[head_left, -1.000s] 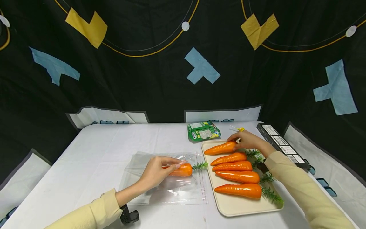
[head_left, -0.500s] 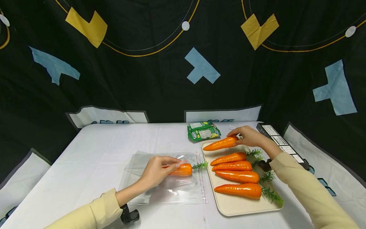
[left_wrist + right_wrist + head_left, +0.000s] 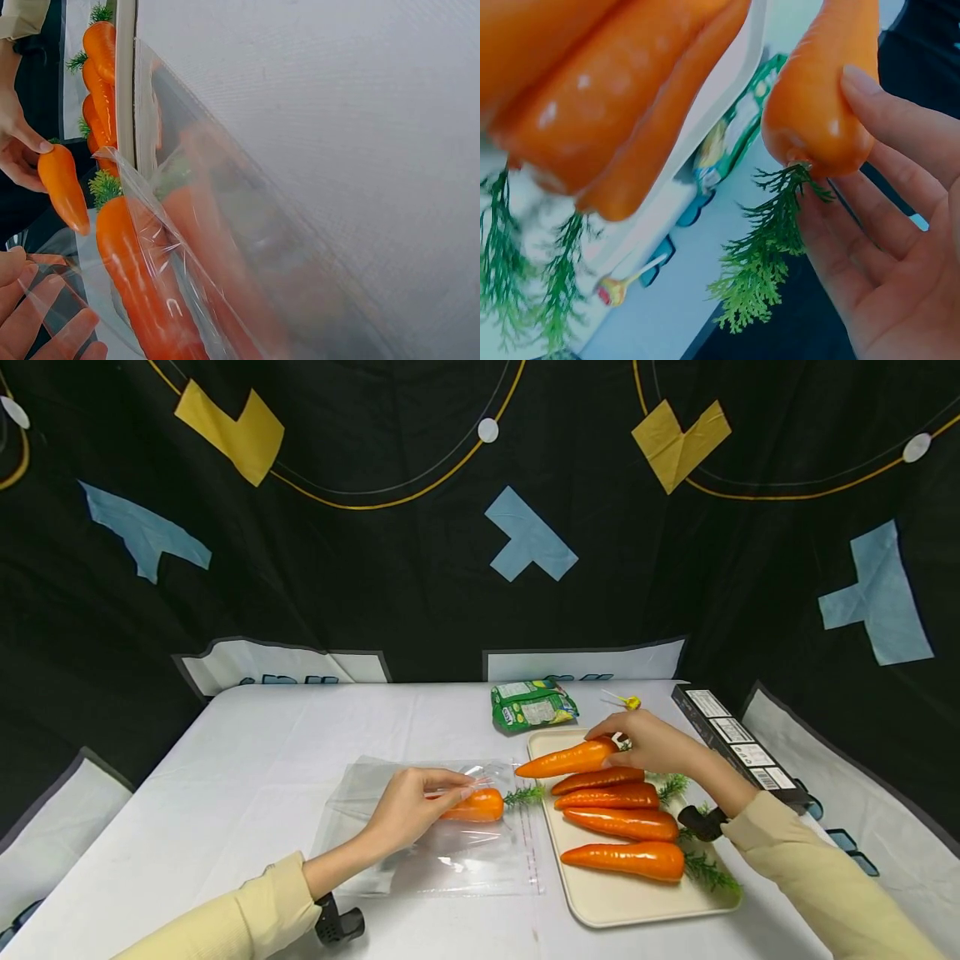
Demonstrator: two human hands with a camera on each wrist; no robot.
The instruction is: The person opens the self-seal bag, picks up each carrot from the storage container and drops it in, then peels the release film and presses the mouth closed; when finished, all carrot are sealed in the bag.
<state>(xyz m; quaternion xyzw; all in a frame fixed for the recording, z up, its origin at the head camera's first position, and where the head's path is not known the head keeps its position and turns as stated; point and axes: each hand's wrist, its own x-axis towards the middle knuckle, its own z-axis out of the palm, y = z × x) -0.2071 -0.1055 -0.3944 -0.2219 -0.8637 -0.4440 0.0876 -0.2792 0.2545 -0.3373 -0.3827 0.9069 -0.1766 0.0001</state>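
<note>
My right hand (image 3: 651, 747) grips a carrot (image 3: 557, 762) by its thick end, above the far end of the cream tray (image 3: 600, 912). The carrot's tip points left, past the tray's rim. In the right wrist view, its green top (image 3: 769, 244) hangs beside the palm. My left hand (image 3: 408, 806) pinches the upper film of a clear plastic bag (image 3: 487, 868), lying flat left of the tray. One carrot (image 3: 480, 806) lies in the bag, its leafy top (image 3: 525, 795) at the mouth. Several carrots (image 3: 622, 860) lie side by side on the tray.
Behind the tray lie a green packet (image 3: 532, 704) and a yellow lollipop (image 3: 632, 702). A long black box (image 3: 738, 743) with white labels stands right of the tray. A black curtain (image 3: 420, 593) hangs behind the white table (image 3: 247, 752).
My right hand has lifted the farthest carrot off the tray and brought it leftward and nearer to me. My left hand has stayed in place on the bag.
</note>
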